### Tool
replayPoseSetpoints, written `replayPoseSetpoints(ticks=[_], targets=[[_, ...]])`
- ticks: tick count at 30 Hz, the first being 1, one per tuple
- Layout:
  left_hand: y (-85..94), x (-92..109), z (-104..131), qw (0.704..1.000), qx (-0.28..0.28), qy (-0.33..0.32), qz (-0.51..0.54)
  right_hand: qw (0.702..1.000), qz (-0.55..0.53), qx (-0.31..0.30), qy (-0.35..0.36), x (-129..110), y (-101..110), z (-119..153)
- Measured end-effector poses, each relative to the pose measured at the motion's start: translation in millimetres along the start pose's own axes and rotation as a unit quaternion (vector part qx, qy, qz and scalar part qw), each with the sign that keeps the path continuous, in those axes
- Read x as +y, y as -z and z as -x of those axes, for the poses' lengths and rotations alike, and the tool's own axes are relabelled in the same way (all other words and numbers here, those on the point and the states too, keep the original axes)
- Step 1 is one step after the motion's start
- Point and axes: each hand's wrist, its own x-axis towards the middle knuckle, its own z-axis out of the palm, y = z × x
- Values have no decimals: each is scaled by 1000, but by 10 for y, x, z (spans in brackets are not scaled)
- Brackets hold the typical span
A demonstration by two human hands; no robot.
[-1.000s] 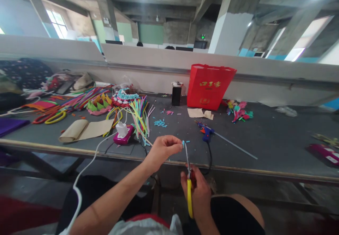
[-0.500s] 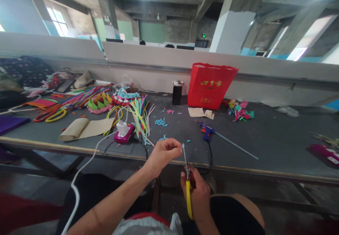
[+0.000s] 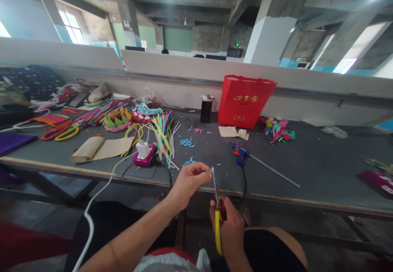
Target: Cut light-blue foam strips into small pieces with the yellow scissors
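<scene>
Left hand [image 3: 190, 180] pinches a tiny blue piece [image 3: 212, 169]; right hand [image 3: 231, 219] grips scissors [image 3: 217, 215] angled toward it. Seemingly snipping; the next cut needs steadiness.

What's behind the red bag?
The pale partition shows above the bag and to both sides. Whatever sits directly behind the bag's front is covered and can't be seen.

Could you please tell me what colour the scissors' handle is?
The handle is yellow and red; head view.
</scene>
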Motion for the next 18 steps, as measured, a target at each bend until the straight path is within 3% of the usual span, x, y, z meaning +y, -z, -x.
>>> replayPoseSetpoints(ticks=[18], targets=[[-8, 16, 30, 1000, 11, 9, 14, 997, -69, -11, -24, -37, -12, 0]])
